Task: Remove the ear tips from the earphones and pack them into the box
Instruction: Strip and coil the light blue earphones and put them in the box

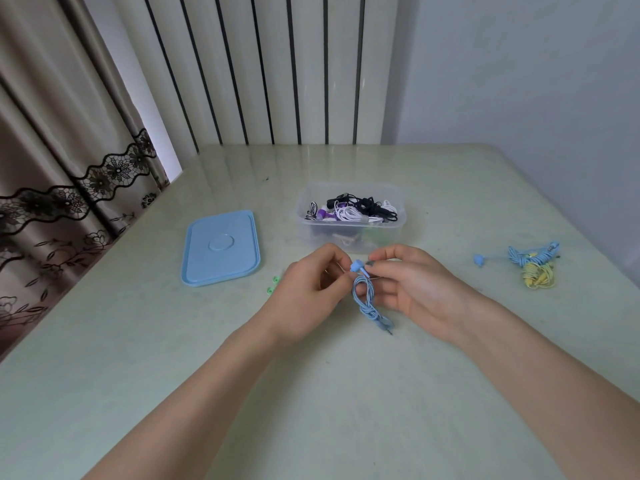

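A blue earphone (356, 265) sits between two hands near the middle of the table (346, 393). Its blue wire (367, 299) hangs down in a bundle, and the plug end touches the table. The left hand (308, 292) pinches the earphone's head from the 9 o'clock side with its fingertips. The right hand (412, 289) pinches the thin stem from the 3 o'clock side. A small ear tip may be on the earphone, but it is too tiny to be sure.

At 12 o'clock from the hands, just behind them, stands a clear box (349, 216). It holds a tangle of black, white and purple earphones (349, 209). At 9 o'clock from the box lies a blue lid (221, 247), flat on the table. Two little green ear tips (273, 285) lie on the table between the lid and the left hand.

At 3 o'clock, well apart from the hands, lies another blue earphone bundle (530, 254), touching a yellow earphone bundle (536, 277).
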